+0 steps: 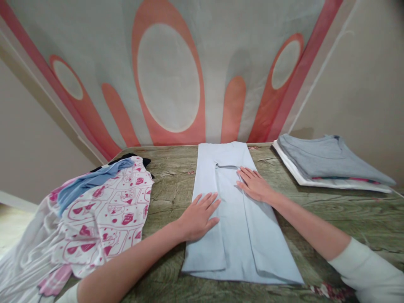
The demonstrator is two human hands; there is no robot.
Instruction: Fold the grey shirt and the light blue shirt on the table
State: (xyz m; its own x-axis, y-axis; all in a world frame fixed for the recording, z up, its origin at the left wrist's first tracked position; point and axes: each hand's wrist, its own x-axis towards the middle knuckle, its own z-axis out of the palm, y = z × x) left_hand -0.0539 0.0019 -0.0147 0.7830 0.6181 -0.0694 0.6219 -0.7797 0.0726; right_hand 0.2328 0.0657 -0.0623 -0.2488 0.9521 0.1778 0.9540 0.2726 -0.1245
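A light blue garment (pixel 235 235) lies lengthwise on the table, both sides folded in toward its middle. A small dark gap shows near its upper part, where the folded edges meet the neckline. My left hand (pixel 200 216) rests flat on the left folded panel, fingers stretched out. Farther up, my right hand (pixel 254 184) lies flat across the edge of the right panel, its fingers pointing up and left. Neither hand grips the cloth. The exact kind of garment is hard to tell, though it looks like a shirt.
On the left, a loose heap holds a white cloth with pink print (pixel 116 214), a blue garment (pixel 91 185) and other pieces. At right sits a folded stack topped by a grey shirt (pixel 325 158). The wood-patterned table (pixel 170 185) meets a patterned wall hanging (pixel 214 63).
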